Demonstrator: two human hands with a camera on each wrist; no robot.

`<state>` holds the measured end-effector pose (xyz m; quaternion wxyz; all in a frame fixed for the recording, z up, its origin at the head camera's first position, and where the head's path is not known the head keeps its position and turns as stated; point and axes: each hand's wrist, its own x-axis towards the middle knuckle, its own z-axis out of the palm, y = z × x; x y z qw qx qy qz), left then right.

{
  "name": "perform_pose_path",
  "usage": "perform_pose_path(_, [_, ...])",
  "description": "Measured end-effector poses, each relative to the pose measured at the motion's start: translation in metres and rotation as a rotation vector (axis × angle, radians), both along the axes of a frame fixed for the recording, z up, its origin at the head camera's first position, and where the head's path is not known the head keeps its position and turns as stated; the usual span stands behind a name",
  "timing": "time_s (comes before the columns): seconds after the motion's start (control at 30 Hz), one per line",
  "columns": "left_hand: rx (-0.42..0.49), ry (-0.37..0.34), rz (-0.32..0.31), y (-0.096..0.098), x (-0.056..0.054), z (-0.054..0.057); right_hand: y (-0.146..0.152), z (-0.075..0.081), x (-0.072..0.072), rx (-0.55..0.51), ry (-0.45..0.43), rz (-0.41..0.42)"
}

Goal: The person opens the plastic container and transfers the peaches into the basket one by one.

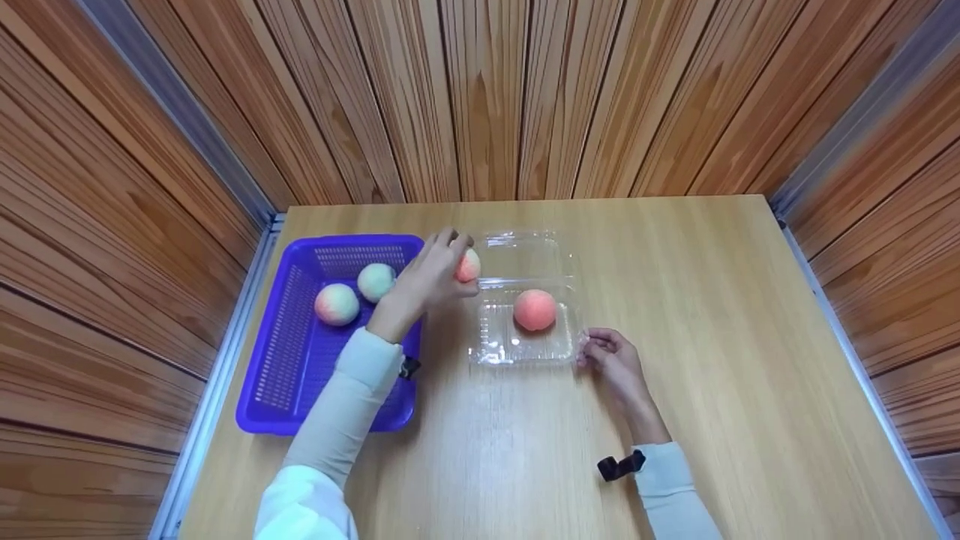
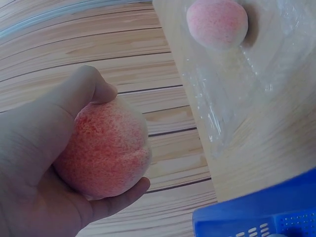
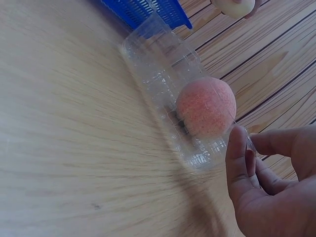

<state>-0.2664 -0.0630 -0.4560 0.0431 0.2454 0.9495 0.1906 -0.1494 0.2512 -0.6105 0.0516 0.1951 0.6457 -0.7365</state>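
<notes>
My left hand [image 1: 435, 274] grips a pink and cream peach [image 2: 106, 148], held in the air between the purple-blue basket [image 1: 255, 375] and the clear plastic clamshell box [image 1: 491, 345]. The box lies with its lid [image 1: 525, 255] folded back toward the far side. One pink peach [image 1: 535, 310] sits in the near half of the box. At the box's right near corner, my right hand [image 1: 615, 364] pinches the plastic rim between thumb and fingers, as the right wrist view [image 3: 271, 173] also shows.
Inside the basket lie two pale peaches, one with a pink side [image 1: 337, 304] and one mostly whitish [image 1: 376, 282]. Wood-patterned walls [image 1: 487, 97] stand behind the table [image 1: 712, 315] and at both sides. A black strap end [image 1: 621, 466] sticks out from the right sleeve.
</notes>
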Motion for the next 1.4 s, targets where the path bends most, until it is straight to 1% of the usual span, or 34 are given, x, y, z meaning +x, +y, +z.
perform_pose_path(0.13, [0.006, -0.002, 0.013, -0.006, -0.001, 0.002, -0.001, -0.001, 0.000, -0.003, -0.014, 0.005])
perform_pose_path(0.33, [0.026, 0.017, -0.001, -0.013, -0.003, 0.003, -0.002, -0.001, 0.001, 0.015, -0.005, -0.005])
perform_pose_path(0.5, [0.008, -0.007, 0.024, -0.019, -0.002, 0.000, -0.006, -0.004, 0.004, -0.021, -0.010, 0.006])
perform_pose_path(0.6, [0.012, -0.020, 0.033, -0.020, -0.002, 0.001, -0.008, -0.006, 0.005, -0.040, 0.000, -0.002])
perform_pose_path(0.77, [0.017, -0.016, 0.036, -0.020, -0.002, 0.004, -0.012, -0.006, 0.005, -0.034, 0.027, -0.009])
perform_pose_path(0.9, [0.016, -0.022, 0.040, -0.020, -0.001, 0.005, -0.016, -0.006, 0.006, -0.039, 0.012, 0.009])
perform_pose_path(1.0, [0.021, -0.022, 0.038, -0.019, -0.001, 0.008, -0.014, -0.005, 0.004, -0.017, -0.008, 0.021])
perform_pose_path(1.13, [0.026, -0.009, 0.032, -0.021, -0.003, 0.013, -0.007, -0.001, 0.000, 0.031, -0.031, 0.037])
perform_pose_path(1.23, [0.031, 0.010, 0.031, -0.026, -0.004, 0.015, -0.004, 0.002, -0.002, 0.023, -0.024, 0.031])
perform_pose_path(1.4, [0.029, 0.038, 0.038, -0.037, -0.002, 0.012, -0.002, 0.002, -0.003, -0.007, -0.002, 0.018])
